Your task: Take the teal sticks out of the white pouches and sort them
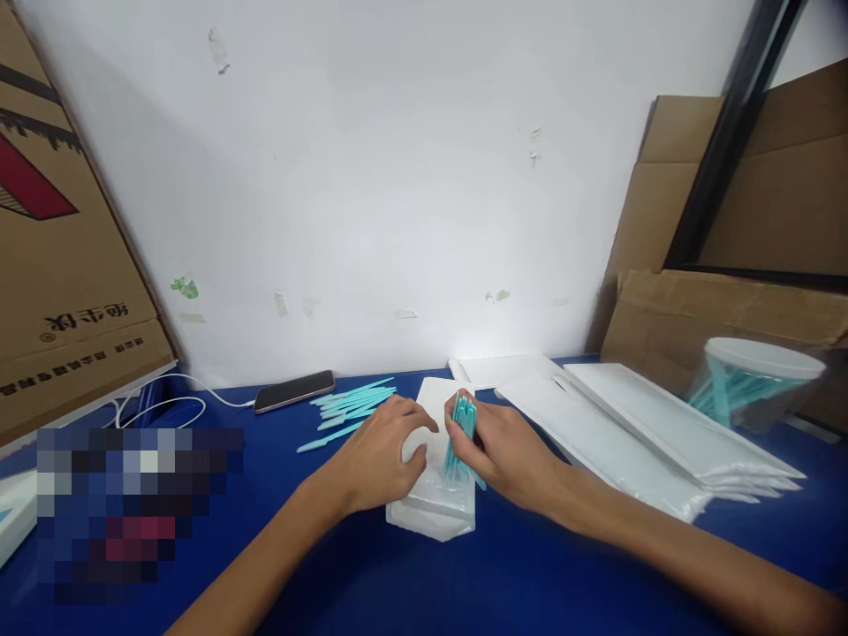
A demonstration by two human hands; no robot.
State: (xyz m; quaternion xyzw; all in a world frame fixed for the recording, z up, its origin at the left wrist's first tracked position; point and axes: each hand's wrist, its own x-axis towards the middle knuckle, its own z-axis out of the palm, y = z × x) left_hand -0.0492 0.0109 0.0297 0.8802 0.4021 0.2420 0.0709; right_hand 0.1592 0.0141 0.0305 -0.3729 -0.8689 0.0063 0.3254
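Observation:
My right hand [510, 450] is closed around an upright bundle of slim teal plastic sticks [464, 424]. The lower ends of the bundle are over a white plastic packet [430, 517] lying on the blue table. On the left side of that packet is my left hand [381, 450], its thumb and fingers apart and curved, with nothing held between them. Just beyond my left hand lies a loose pile of the same teal sticks [351, 402]. One separate stick [328, 438] lies nearer me, partly behind the hand; their exact kind is unclear.
White padded envelopes [636, 442] lie stacked on the right. Behind them stands a clear tub [735, 389] with a white lid, holding teal pieces. A phone [295, 390] with a white cable lies at back left. Cardboard boxes [72, 265] flank the blue table [318, 574].

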